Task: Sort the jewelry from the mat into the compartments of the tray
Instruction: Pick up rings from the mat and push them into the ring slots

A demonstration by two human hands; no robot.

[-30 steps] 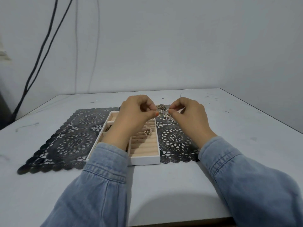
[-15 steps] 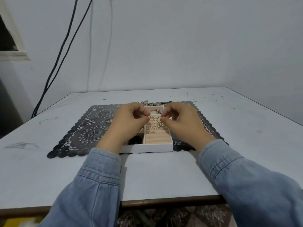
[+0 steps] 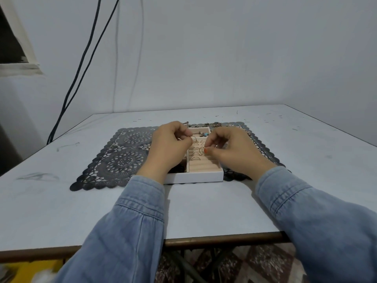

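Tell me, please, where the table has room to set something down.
Bare table: left of the mat, right of it, in front of the tray. Crowded over the tray, where left hand meets right hand pinching a ring, and at the jewelry behind it.

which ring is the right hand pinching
The ring at the right hand's orange-nailed thumb tip, on the right of the tray's ring slots; the other rings stand clear of that hand.

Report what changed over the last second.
The left hand and right hand moved from over the mat to above the tray. The right hand now pinches a ring there; what the left hand holds is unclear. Tray and mat stayed put.
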